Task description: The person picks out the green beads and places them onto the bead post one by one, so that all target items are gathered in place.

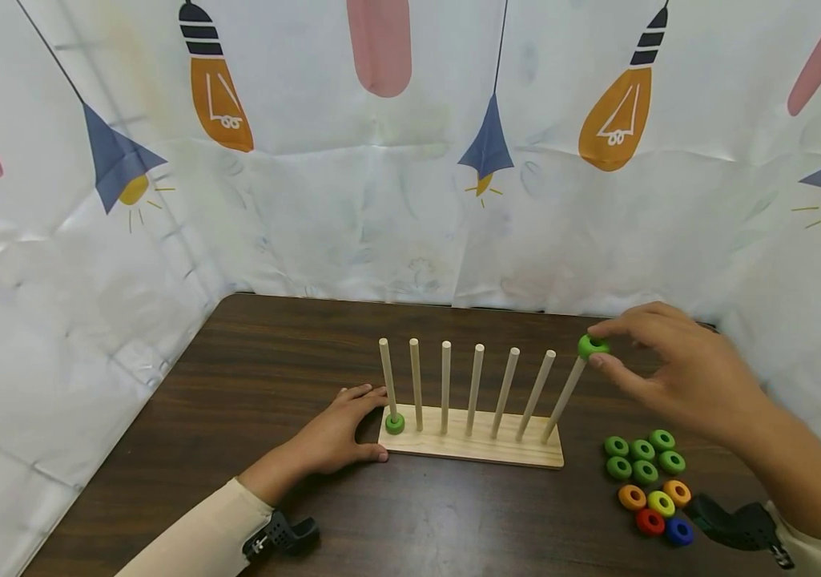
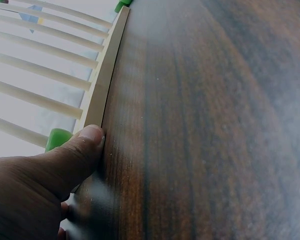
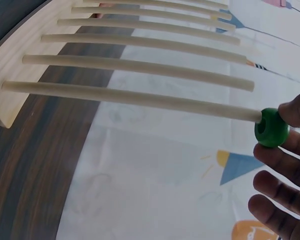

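Observation:
Between right thumb and fingers, my right hand point(image 1: 691, 373) pinches a green ring point(image 1: 593, 346) at the tip of the rightmost peg point(image 1: 565, 399). In the right wrist view, the peg's tip meets the hole of that green ring point(image 3: 271, 128). My left hand point(image 1: 334, 433) holds the left end of the wooden peg board point(image 1: 475, 447), its thumb point(image 2: 85, 142) against the front edge and its fingers toward the back corner. Another green ring point(image 1: 395, 423) sits at the foot of the leftmost peg point(image 1: 388, 377). The pegs between these two are bare.
Right of the board, several loose green rings point(image 1: 642, 450) lie on the dark wooden table point(image 1: 237, 377). In front of them are orange rings point(image 1: 632, 498), a yellow ring point(image 1: 661, 504), a red ring point(image 1: 650, 522) and a blue ring point(image 1: 680, 531). A printed white sheet point(image 1: 381, 224) hangs behind.

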`<state>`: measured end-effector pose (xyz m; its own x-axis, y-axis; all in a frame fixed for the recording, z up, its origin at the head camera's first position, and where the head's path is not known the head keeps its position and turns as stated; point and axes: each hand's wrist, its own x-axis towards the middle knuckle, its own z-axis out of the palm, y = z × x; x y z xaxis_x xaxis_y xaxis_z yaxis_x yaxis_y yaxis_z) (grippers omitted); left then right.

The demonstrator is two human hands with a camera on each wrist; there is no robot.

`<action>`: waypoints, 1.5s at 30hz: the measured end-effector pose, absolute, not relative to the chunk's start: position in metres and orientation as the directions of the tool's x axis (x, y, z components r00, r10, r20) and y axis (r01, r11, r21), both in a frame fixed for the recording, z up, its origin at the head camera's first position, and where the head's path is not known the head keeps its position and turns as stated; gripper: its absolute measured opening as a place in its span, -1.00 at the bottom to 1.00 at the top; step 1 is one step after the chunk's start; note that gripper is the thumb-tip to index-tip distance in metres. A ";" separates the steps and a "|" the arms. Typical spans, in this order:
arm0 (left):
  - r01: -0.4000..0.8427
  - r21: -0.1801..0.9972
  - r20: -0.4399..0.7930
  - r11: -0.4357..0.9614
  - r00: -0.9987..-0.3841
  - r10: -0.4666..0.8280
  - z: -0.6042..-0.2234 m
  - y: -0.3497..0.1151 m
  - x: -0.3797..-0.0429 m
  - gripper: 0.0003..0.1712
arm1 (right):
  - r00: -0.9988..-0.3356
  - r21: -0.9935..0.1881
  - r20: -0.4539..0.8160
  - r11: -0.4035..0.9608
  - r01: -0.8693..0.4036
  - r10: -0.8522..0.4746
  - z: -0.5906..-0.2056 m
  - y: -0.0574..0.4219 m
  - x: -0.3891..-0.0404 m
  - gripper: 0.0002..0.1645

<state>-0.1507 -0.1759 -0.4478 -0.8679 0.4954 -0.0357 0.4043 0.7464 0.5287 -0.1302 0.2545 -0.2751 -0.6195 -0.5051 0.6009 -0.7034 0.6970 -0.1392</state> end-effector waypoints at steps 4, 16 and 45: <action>0.402 0.525 -0.039 0.750 -0.869 0.493 -0.448 -0.175 -0.151 -0.08 | -0.621 -0.156 0.604 0.690 -0.707 -0.499 -0.277 0.250 -0.130 -0.53; 0.397 0.528 -0.040 0.751 -0.871 0.489 -0.447 -0.176 -0.150 -0.08 | -0.619 -0.167 0.594 0.674 -0.720 -0.514 -0.279 0.239 -0.132 -0.52; 0.387 0.530 -0.045 0.755 -0.876 0.481 -0.448 -0.175 -0.150 -0.09 | -0.610 -0.199 0.592 0.638 -0.744 -0.527 -0.279 0.216 -0.137 -0.52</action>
<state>-0.1501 -0.1754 -0.4481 -0.8758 0.4806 -0.0454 0.3866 0.7546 0.5302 -0.1367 0.2165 -0.2793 -0.6103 -0.5269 0.5916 -0.7439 0.6380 -0.1992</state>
